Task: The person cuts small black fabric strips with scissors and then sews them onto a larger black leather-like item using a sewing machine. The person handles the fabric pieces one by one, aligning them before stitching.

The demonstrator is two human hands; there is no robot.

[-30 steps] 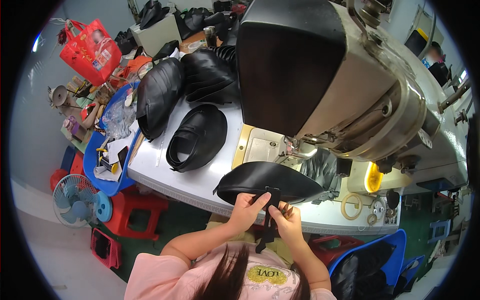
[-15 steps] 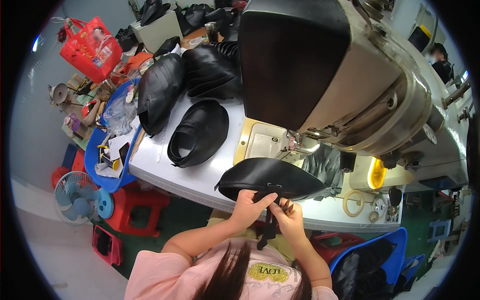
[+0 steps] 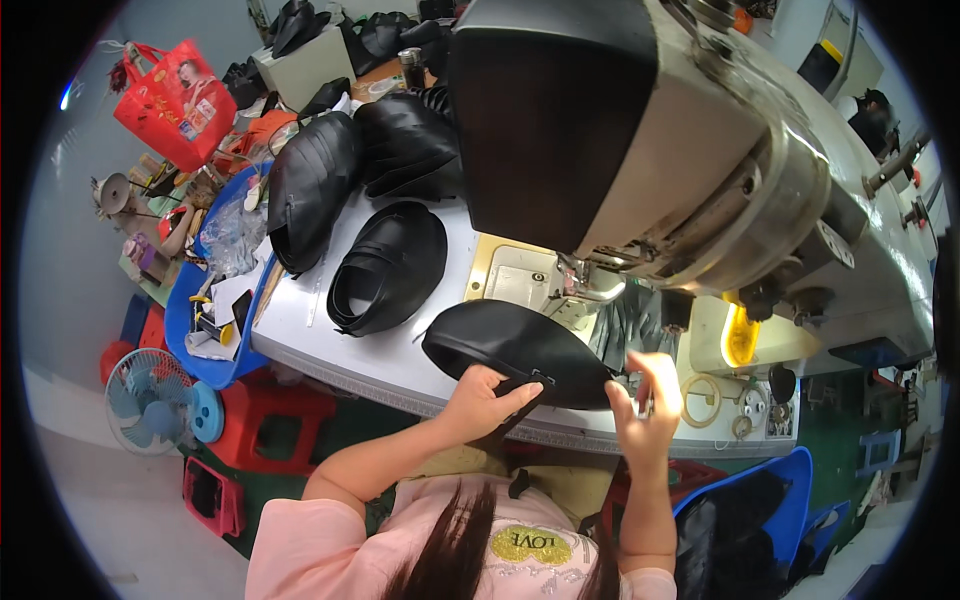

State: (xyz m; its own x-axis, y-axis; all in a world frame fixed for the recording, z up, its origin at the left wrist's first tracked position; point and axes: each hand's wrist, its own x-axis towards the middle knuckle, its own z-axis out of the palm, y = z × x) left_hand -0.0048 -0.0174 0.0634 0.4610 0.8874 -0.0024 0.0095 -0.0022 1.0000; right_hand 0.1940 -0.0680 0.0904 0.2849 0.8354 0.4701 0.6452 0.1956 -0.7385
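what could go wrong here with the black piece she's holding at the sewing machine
The black leather piece overhangs the table edge, pinned only by the left hand, so it might slip off. The right hand is raised close to the machine's needle area, possibly a pinch risk.

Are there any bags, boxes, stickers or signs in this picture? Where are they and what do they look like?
Red bag: far left, beyond the table, boxy, red with a picture and handles on top.
Clear plastic bag: left of the table, over the blue bin, crumpled and see-through.
Yellow patch: on the person's pink shirt, oval, yellow with dark letters.
Grey box: far end of the table, pale and blocky.
No screens or wall signs show.
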